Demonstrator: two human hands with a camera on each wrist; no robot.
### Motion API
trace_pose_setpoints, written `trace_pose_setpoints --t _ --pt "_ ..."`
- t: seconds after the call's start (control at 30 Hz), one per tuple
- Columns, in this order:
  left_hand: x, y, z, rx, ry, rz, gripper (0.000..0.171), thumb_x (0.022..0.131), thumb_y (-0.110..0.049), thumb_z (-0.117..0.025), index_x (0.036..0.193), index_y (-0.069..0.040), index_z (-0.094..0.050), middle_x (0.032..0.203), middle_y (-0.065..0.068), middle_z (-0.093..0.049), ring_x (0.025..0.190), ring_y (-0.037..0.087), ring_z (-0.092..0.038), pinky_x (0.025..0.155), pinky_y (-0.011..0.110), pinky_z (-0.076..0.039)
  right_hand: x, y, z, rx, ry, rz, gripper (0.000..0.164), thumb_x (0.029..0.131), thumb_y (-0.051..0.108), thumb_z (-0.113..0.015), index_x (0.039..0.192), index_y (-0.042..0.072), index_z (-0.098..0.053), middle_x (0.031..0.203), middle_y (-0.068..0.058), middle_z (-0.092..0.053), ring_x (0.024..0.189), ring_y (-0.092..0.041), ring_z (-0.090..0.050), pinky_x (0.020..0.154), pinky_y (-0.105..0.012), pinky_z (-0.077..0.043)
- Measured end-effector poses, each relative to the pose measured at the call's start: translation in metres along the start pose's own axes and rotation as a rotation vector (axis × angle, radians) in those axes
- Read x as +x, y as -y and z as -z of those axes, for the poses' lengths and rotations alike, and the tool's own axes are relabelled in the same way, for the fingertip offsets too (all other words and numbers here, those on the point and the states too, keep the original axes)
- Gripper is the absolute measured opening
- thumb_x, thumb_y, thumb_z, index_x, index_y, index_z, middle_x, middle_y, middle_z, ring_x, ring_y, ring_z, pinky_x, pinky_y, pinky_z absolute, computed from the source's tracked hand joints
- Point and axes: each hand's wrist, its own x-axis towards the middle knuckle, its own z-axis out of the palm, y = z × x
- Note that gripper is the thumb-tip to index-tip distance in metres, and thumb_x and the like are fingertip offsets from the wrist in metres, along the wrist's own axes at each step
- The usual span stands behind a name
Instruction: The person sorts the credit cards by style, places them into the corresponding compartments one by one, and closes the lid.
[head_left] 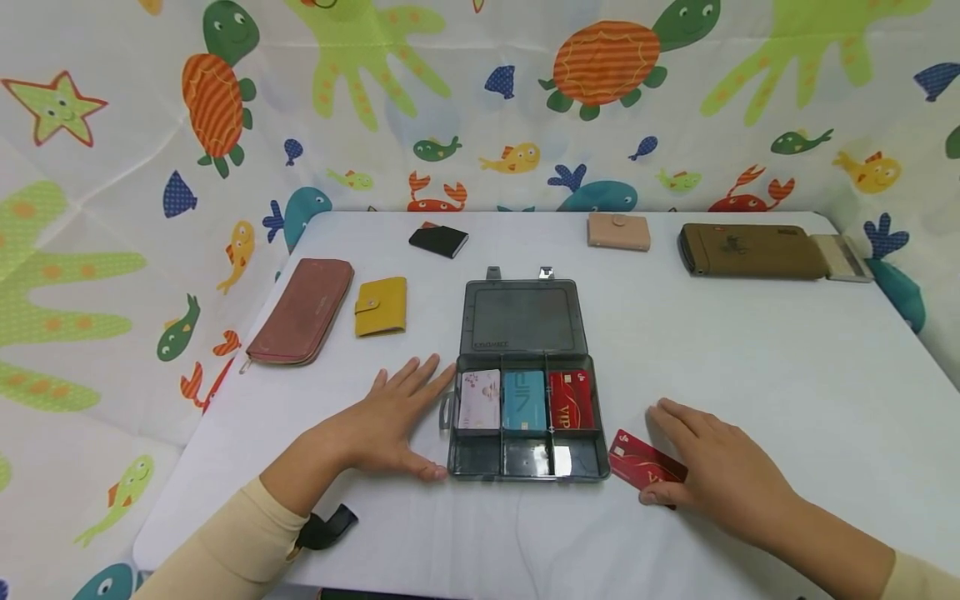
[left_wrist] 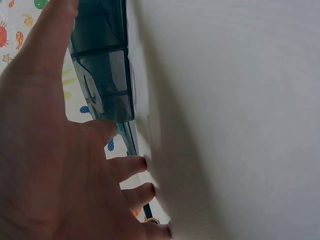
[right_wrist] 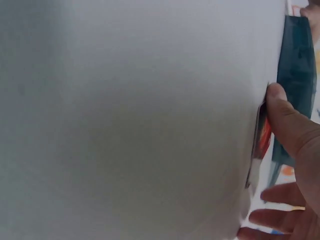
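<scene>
From the head view, the left hand [head_left: 390, 421] lies flat and spread on the tabletop [head_left: 750, 350], thumb against the left wall of the open grey card box [head_left: 525, 462]. The right hand [head_left: 712, 471] covers the near end of a red card [head_left: 637, 461] lying just right of the box, thumb tucked at its edge. Three upper compartments hold a pale floral card [head_left: 480, 398], a blue card [head_left: 523, 400] and a red card [head_left: 572, 398] reading "VIP"; the front row looks bare. My read: the loose card is being picked up, and next it wants lifting over the wall into a slot.

Left wrist view: fingers [left_wrist: 127, 167] straight, pressed to the tabletop, box wall [left_wrist: 102, 85] just beside.

Right wrist view: thumb [right_wrist: 287, 117] pinching the card's edge [right_wrist: 261, 137] off the surface. No lettering legible here.
</scene>
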Motion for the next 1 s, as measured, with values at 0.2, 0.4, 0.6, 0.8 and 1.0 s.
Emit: trace_pose_setpoints --t 0.2,0.4,0.6,0.8,1.0 --pt "0.0 0.0 0.0 0.001 0.002 0.0 0.133 0.064 -0.085 -0.071 0.166 -0.026 -0.01 0.171 0.007 -0.004 0.155 0.036 -0.001 0.115 0.069 -0.002 0.0 -0.003 -0.001 0.017 0.004 0.014 0.088 0.066 0.073 -0.081 0.131 0.014 -0.07 0.131 -0.016 -0.061 0.116 -0.039 -0.057 0.087 -0.058 -0.054" --pt "-0.001 0.0 0.0 -0.003 0.003 0.002 0.132 0.065 -0.085 -0.072 0.166 -0.026 -0.01 0.171 0.007 -0.004 0.155 0.035 -0.001 0.115 0.069 -0.002 0.004 -0.003 0.006 0.121 0.036 -0.021 0.059 0.069 0.044 -0.093 0.115 0.013 -0.076 0.107 0.0 -0.064 0.095 -0.02 -0.06 0.073 -0.04 -0.057" --pt "-0.001 0.0 0.0 0.002 -0.004 -0.012 0.133 0.065 -0.083 -0.073 0.166 -0.023 -0.01 0.17 0.009 -0.004 0.155 0.036 -0.002 0.115 0.069 -0.003 0.015 -0.013 0.013 0.307 0.171 -0.13 0.055 0.07 0.039 -0.094 0.109 0.009 -0.069 0.094 0.002 -0.061 0.085 -0.016 -0.057 0.07 -0.036 -0.054" --pt "0.0 0.001 -0.001 -0.004 -0.003 -0.013 0.133 0.065 -0.084 -0.073 0.166 -0.025 -0.009 0.171 0.008 -0.004 0.155 0.036 -0.001 0.115 0.069 -0.003 0.021 -0.031 0.013 0.497 0.245 -0.184 0.048 0.076 0.035 -0.091 0.105 0.011 -0.061 0.08 0.001 -0.057 0.075 -0.018 -0.054 0.059 -0.03 -0.046" --pt "0.001 0.002 -0.001 0.001 -0.001 -0.005 0.134 0.064 -0.085 -0.072 0.166 -0.026 -0.009 0.171 0.008 -0.004 0.155 0.035 -0.001 0.115 0.069 -0.003 0.023 -0.041 0.013 0.579 0.246 -0.144 0.023 0.088 0.028 -0.081 0.095 0.014 -0.064 0.078 0.003 -0.059 0.072 -0.017 -0.056 0.058 -0.028 -0.048"
